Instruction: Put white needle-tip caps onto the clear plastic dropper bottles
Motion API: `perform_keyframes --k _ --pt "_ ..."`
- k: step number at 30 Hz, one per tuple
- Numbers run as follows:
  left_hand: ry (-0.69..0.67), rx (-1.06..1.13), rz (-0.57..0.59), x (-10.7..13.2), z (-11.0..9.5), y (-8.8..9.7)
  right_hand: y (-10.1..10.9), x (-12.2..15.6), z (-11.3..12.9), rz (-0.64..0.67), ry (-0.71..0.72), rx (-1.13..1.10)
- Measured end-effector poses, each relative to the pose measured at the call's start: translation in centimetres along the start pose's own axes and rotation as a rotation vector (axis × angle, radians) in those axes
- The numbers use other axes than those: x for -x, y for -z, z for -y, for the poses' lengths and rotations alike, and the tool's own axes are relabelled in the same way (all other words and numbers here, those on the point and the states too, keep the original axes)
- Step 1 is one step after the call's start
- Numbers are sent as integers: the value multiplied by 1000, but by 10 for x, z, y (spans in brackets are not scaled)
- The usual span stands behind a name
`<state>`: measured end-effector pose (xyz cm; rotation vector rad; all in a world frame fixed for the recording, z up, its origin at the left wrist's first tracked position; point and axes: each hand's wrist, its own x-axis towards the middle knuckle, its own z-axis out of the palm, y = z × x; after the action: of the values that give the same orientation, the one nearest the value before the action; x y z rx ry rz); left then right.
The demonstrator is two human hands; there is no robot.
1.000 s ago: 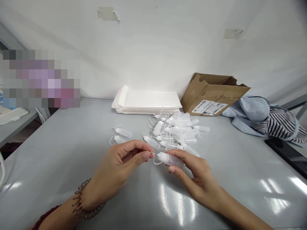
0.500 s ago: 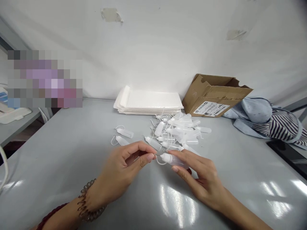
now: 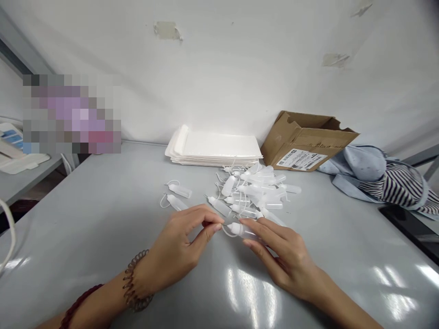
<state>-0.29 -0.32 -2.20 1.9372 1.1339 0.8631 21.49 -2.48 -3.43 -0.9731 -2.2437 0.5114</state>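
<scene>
My right hand is closed around a translucent needle-tip squeeze bottle, held nearly level with its white nozzle to the left. My left hand pinches at the end of the thin metal needle, where the bottle's white looped strap reaches the fingertips; the strap's small cap is hidden between them. Just beyond my hands lies a loose pile of similar bottles with looped straps. Two more lie apart at the left, an upper bottle and a lower bottle partly behind my left hand.
A stack of white padded envelopes lies against the wall, beside an open cardboard box with a label. At the right are a bundle of blue and striped cloth and a black phone. A white cable hangs at the left edge.
The view has shifted slightly. My left fingertips still pinch at the needle end, and my right hand keeps its hold on the bottle, with only a small shift of both hands.
</scene>
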Motion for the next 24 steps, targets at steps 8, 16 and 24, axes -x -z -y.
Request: perform_keyframes --k 8,16,24 --pt "-35 68 -27 6 2 -10 -10 1 2 -53 -5 -44" --pt "128 338 61 -1 -3 4 -6 -1 2 -120 10 -80" --pt "174 496 132 -2 1 5 -6 -1 4 -111 -12 -96"
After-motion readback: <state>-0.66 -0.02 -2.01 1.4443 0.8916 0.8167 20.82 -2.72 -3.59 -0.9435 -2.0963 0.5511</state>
